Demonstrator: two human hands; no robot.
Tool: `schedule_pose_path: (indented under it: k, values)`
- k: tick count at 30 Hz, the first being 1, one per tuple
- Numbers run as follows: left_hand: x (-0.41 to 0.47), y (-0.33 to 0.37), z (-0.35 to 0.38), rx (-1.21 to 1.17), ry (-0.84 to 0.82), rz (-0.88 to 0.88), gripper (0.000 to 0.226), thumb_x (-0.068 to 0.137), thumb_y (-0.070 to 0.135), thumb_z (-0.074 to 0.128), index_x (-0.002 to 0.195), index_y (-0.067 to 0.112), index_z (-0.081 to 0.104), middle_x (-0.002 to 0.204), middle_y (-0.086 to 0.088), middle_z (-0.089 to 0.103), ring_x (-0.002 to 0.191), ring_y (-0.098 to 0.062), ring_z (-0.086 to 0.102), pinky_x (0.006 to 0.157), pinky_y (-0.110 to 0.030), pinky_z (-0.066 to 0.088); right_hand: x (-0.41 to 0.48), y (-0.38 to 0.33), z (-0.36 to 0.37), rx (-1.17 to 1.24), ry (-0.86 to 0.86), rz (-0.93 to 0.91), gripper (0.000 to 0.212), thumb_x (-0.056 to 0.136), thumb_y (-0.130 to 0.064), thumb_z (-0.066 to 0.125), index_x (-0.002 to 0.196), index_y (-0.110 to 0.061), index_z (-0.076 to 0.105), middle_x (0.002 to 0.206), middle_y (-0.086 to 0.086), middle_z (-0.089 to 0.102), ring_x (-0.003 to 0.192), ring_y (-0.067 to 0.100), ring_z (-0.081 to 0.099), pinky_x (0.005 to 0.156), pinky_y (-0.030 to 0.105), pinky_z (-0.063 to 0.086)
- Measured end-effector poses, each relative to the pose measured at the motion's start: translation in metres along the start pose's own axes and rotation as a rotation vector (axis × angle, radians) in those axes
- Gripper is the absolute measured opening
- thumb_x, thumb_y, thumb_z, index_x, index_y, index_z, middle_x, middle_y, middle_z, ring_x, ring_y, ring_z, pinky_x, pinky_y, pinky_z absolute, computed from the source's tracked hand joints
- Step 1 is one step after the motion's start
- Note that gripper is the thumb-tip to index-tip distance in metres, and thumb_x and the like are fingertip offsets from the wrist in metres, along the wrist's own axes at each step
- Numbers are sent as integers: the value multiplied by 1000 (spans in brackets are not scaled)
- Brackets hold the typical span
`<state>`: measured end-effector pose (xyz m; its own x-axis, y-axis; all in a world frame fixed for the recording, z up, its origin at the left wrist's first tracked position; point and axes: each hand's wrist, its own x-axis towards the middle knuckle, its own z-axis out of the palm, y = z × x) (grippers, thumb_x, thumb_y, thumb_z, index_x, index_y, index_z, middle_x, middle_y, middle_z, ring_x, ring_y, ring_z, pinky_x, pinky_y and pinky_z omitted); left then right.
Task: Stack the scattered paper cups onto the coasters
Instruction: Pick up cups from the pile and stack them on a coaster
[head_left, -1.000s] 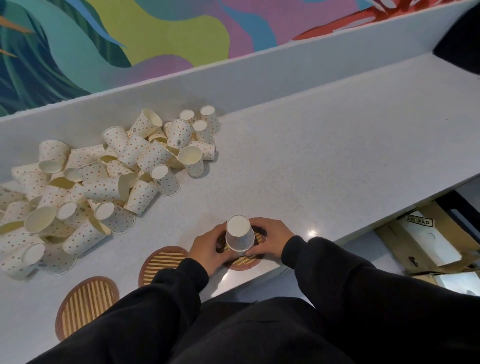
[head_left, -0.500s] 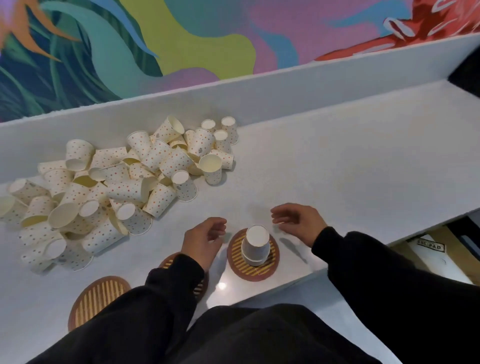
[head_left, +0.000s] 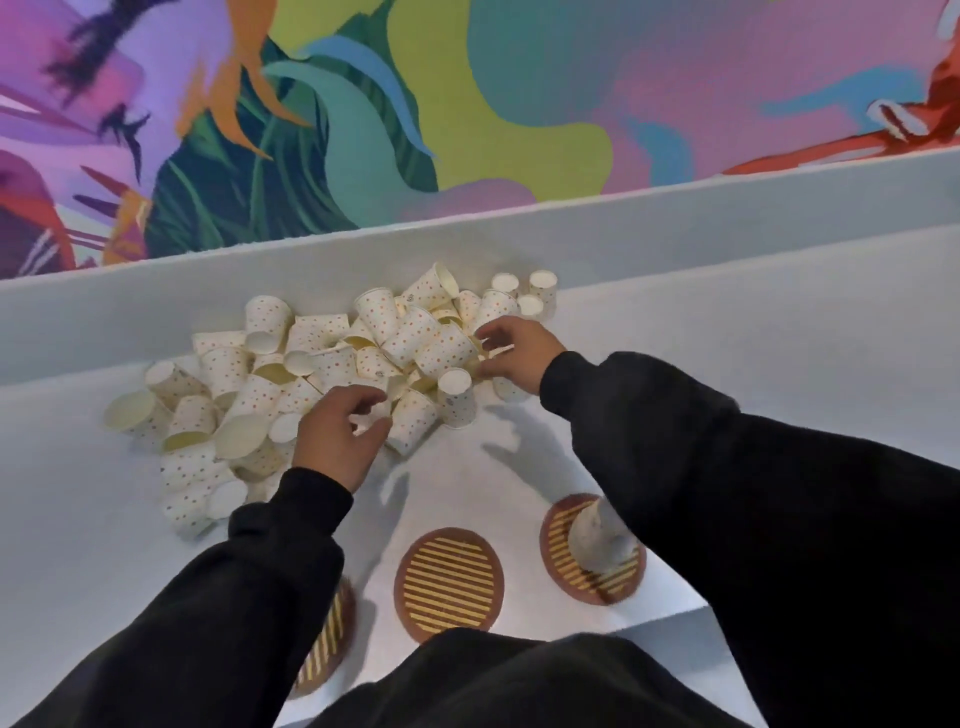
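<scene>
A heap of dotted paper cups (head_left: 322, 364) lies against the back ledge, most of them on their sides. My left hand (head_left: 337, 434) is at the heap's near edge, fingers and thumb curled around a paper cup (head_left: 363, 414) that still lies there. My right hand (head_left: 517, 351) is at the heap's right side, pinching another paper cup (head_left: 480, 354). Three round striped coasters sit by the front edge. The right coaster (head_left: 571, 577) carries an upside-down cup (head_left: 597, 535). The middle coaster (head_left: 449, 582) is bare. The left coaster (head_left: 327, 642) is half hidden under my left sleeve.
The white counter (head_left: 727, 332) stretches to the right, with a low white ledge (head_left: 675, 228) behind it and a colourful mural above. Three cups (head_left: 530, 291) stand apart at the heap's far right. My dark sleeves cover the counter's front edge.
Both hands left the cup on the right coaster and moved forward to the heap, where each now closes on a cup. The camera tilted up and forward.
</scene>
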<state>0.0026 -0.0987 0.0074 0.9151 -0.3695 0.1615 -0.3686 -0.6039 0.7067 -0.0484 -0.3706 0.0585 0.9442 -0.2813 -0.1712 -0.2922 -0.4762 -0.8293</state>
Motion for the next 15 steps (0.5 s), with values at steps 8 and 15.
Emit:
schedule_pose_path:
  k: [8,15]
  values:
    - [9,-50,-25,116,-15,-45,52,82,23,80,130,23,61,126,-1,56,101,-16,59,90,-37,51,13,-25,101,-194,-34,-103,54,86,-16,76,137,-19,59,135,3,61,121,23,58,101,31,46]
    - [17,-67,-30,172,-116,-97,59,83,31,80,135,19,55,126,-3,59,106,-20,60,90,-36,51,44,-40,159,-527,-119,-202,74,87,-38,75,152,-22,43,155,6,45,138,30,44,112,46,42]
